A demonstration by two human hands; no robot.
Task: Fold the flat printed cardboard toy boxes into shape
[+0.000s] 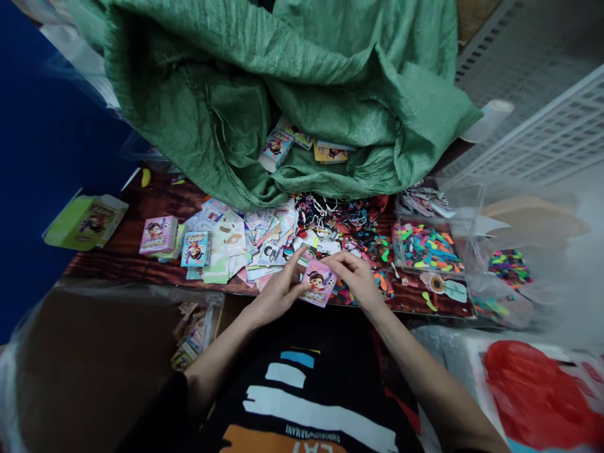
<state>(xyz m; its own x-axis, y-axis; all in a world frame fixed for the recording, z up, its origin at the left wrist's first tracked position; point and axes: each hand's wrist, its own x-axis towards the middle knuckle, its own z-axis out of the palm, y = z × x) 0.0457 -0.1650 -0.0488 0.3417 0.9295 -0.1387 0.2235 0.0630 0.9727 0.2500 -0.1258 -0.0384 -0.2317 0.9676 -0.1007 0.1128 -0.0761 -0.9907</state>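
A small pink box [319,283] with a cartoon figure is held in front of my body, at the table's near edge. My left hand [282,288] grips its left side, thumb across the front. At the box's upper right corner are the closed fingers of my right hand [355,277]. Beyond the hands lie a pile of printed cards and stickers [268,236] and a heap of dark, tangled small items [340,217]. To the left, a pink box [158,234] and a blue box [195,248] rest on the table.
A large green sack [330,82] holding some boxes hangs over the table's [127,267] back. On the right stands a clear bin of colourful pieces [429,247]. A yellow-green open box [87,221] lies far left, a red plastic bag [538,390] lower right.
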